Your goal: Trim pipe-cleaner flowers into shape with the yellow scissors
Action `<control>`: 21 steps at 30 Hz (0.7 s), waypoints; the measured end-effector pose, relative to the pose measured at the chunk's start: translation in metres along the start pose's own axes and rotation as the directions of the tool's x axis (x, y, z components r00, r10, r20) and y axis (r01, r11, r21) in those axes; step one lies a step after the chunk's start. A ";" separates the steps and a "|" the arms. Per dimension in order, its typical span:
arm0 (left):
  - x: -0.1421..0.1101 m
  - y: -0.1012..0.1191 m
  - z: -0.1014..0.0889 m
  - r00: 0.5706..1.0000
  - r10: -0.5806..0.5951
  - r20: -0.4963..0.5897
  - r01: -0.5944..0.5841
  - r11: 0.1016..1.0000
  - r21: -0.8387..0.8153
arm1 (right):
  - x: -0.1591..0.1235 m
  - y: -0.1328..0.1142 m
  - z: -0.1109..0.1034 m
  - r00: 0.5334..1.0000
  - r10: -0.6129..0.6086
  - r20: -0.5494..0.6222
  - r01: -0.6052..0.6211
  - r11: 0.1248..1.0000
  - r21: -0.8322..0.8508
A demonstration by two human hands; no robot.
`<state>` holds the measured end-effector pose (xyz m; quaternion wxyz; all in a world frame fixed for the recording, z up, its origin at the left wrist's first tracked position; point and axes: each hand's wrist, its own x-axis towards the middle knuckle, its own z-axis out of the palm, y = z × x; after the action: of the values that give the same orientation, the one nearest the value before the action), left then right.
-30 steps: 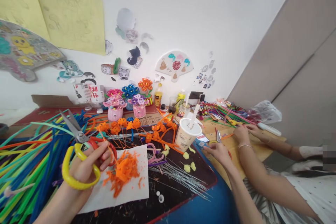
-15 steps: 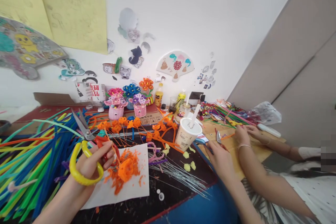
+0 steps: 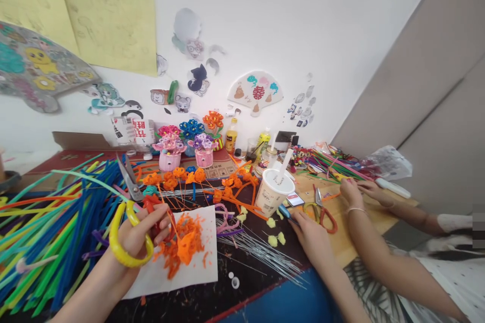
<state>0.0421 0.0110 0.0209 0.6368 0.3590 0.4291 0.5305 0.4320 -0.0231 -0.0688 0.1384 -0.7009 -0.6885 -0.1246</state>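
Note:
My left hand (image 3: 146,229) is closed on large scissors (image 3: 132,184), their yellow loop around the back of the hand and the blades pointing up and away. From its fingers an orange fuzzy-wire flower (image 3: 187,247) also hangs over a white paper sheet (image 3: 206,272) strewn with orange fluff (image 3: 172,262). My right hand (image 3: 310,232), at the mat's right edge, has its fingers around a slim blue tool (image 3: 286,212) whose kind I cannot make out. Beside it lie scissors (image 3: 320,207) with red and yellow handles.
A paper cup (image 3: 273,194) with a straw stands mid-table, near metal wires (image 3: 261,252). Colourful pipe cleaners (image 3: 56,237) pile up on the left. Orange flowers (image 3: 189,175) and finished flower pots (image 3: 169,161) stand behind. Another person's hands (image 3: 352,194) work at the right.
My right hand has moved slightly left and down, away from the scissors beside it, with the blue tool in its fingers. My left hand still holds its scissors and flower.

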 end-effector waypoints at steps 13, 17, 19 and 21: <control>-0.005 0.007 0.007 0.996 -0.091 -0.022 0.093 0.994 0.065 | -0.002 -0.001 -0.003 0.990 0.144 0.000 -0.143 0.981 0.133; -0.003 0.002 0.001 0.997 -0.080 -0.017 0.081 0.994 0.075 | 0.001 -0.002 -0.001 0.971 0.238 -0.009 -0.235 0.965 0.120; -0.003 0.001 0.001 0.997 -0.075 -0.022 0.077 0.994 0.081 | 0.002 -0.002 0.000 0.972 0.236 -0.001 -0.235 0.965 0.113; -0.004 0.001 0.001 0.997 -0.072 -0.034 0.075 0.994 0.082 | 0.003 -0.001 0.001 0.976 0.219 0.009 -0.218 0.967 0.130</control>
<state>0.0427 0.0073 0.0225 0.6337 0.3610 0.4734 0.4940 0.4311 -0.0202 -0.0691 0.1985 -0.7616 -0.6134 -0.0656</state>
